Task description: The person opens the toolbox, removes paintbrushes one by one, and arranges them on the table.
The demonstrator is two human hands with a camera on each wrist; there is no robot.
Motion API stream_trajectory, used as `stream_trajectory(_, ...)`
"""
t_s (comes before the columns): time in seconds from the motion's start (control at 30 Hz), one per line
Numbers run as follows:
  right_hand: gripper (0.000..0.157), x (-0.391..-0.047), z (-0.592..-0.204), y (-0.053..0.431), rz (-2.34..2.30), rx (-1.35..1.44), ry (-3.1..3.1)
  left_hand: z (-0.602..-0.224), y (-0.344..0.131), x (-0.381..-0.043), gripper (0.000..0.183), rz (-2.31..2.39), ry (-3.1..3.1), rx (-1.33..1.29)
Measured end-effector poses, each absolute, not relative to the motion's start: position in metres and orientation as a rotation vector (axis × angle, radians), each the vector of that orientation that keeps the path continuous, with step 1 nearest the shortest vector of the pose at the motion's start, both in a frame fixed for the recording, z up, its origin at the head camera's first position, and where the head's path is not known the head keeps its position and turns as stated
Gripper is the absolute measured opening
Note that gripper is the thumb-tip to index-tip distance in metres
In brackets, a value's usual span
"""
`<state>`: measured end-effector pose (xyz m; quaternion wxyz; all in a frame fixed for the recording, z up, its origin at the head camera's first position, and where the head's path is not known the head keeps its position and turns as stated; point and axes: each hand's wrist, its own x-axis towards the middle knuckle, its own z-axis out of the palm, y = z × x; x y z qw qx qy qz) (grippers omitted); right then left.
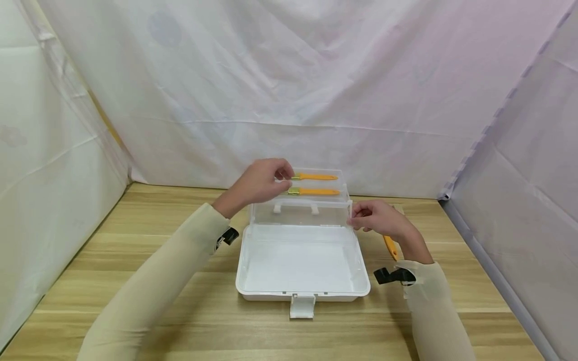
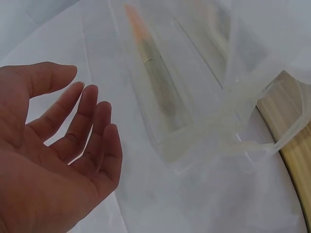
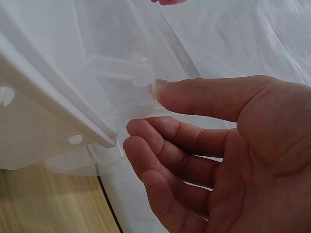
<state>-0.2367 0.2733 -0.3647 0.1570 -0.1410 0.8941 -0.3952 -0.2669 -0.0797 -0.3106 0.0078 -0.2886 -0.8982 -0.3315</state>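
A white plastic box [image 1: 298, 260] stands open on the table with its latch hanging at the front. Its translucent lid [image 1: 295, 214] is raised at the back. Two paintbrushes with orange handles [image 1: 318, 191] lie in a clear compartment behind it; one paintbrush [image 2: 158, 80] shows through the plastic in the left wrist view. My left hand [image 1: 266, 180] hovers beside the bristle ends, fingers loosely bent and holding nothing. At the lid's right edge, my right hand [image 1: 379, 218] pinches the clear plastic [image 3: 131, 92] between thumb and forefinger.
Another orange-handled brush [image 1: 391, 247] lies on the wooden table [image 1: 180, 311] right of the box, partly hidden by the right hand. White cloth [image 1: 289, 90] hangs behind the table and along both sides.
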Motion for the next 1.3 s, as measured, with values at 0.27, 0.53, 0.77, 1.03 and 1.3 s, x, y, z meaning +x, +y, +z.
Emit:
stream_trajectory(0.27, 0.016, -0.235, -0.364, 0.272, -1.135, -0.398, 2.563, -0.314, -0.067, -0.275, 0.028, -0.837, -2.924, -0.983)
stream_trajectory(0.53, 0.016, -0.234, -0.364, 0.271, -1.137, -0.404, 2.559, -0.323, -0.064, -0.280, 0.027, -0.796, -2.975, -0.982)
stream_trajectory(0.77, 0.016, -0.234, -0.364, 0.271, -1.131, -0.399, 2.565, -0.325, -0.063, -0.281, 0.024, -0.769, -2.969, -0.977)
stream_trajectory(1.03, 0.015, -0.234, -0.365, 0.271, -1.133, -0.386, 2.563, -0.328, -0.064, -0.281, 0.022, -0.785, -2.948, -0.977)
stream_trajectory(1.3, 0.016, -0.235, -0.365, 0.270, -1.132, -0.388, 2.560, -0.329, -0.064, -0.279, 0.018, -0.720, -2.961, -0.927)
